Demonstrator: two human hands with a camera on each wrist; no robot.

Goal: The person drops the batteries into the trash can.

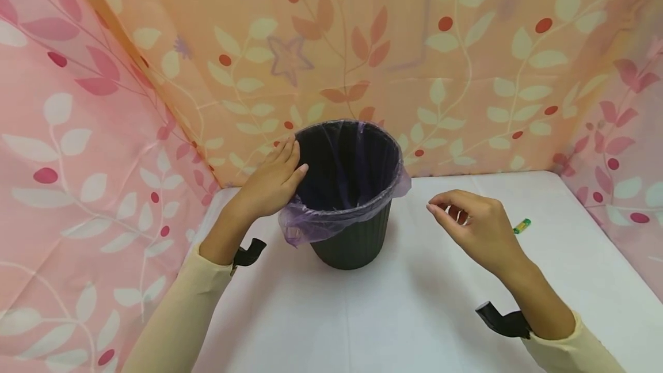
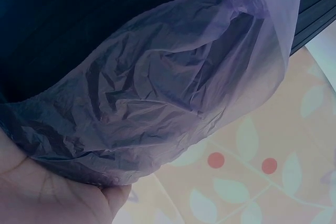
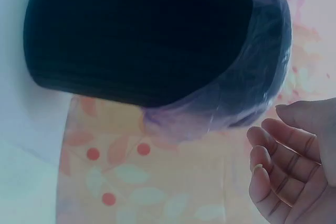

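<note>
A black ribbed trash bin stands on the white table, lined with a thin purple trash bag whose edge is folded down over the rim. My left hand rests against the left side of the rim, fingers extended along the bag's edge. From the left wrist view, its palm touches the crinkled bag. To the right of the bin, my right hand hovers apart from it, fingers loosely bent. Nothing shows between those fingers in the right wrist view, where the hand is near the bag's overhang.
A small green and yellow item, too small to identify, lies on the white tablecloth beyond my right hand. Floral curtains enclose the table at the back and both sides. Each wrist carries a black mount.
</note>
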